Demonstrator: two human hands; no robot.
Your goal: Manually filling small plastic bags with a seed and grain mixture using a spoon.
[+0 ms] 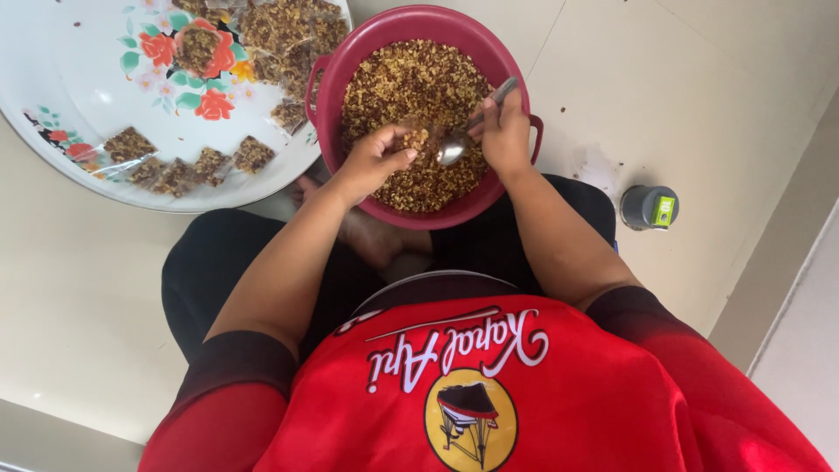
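You have a maroon basin (516,61) of mottled brown-yellow crumbs (411,87), a silver spoon (454,149), a white tray (61,96) with red-orange flowers and green leaves, a cream floor (699,96), and a grey-green container (648,207).

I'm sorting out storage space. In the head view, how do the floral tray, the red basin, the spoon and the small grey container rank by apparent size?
Largest to smallest:
1. Floral tray, though partly cut off by the frame
2. Red basin
3. Spoon, held in the right hand
4. Small grey container
The spoon and container look close, so that order is unsure.
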